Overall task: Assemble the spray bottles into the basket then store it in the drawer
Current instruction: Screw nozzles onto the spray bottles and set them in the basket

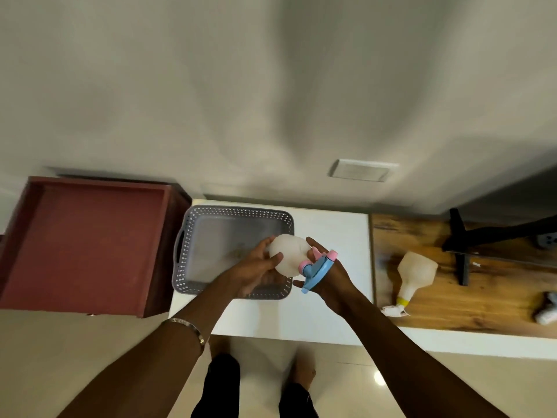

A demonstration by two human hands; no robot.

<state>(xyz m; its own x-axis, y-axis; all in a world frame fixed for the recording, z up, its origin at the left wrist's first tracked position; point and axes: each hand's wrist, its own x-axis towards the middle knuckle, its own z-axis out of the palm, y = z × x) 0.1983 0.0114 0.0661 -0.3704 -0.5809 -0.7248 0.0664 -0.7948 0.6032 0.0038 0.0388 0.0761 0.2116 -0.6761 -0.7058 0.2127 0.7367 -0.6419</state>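
**Translucent bottle held over basket by both hands**

White translucent spray bottle is held in the air above the right end of the grey basket, lying roughly on its side with its base to the left. Left hand cups the body from the near side, fingers curled around it and the thumb across the front. Right hand grips the neck end, fingers closed about the blue and pink trigger head, which points toward the near right. Whether the head is fully seated on the bottle cannot be told.

Basket: perforated plastic walls, a handle slot at its left end, standing on the white table. Its floor is mostly bare; a small indistinct mark shows near the middle.

Left of the table, just beside the basket, a reddish-brown wooden drawer stands open, its interior in view.

Right of the table, on a wood-grain surface, a second translucent bottle lies on its side, well apart from the basket, its yellow-banded neck toward the near left. A white piece lies at its neck; detail is blurred.

Left wrist carries a metal bracelet.
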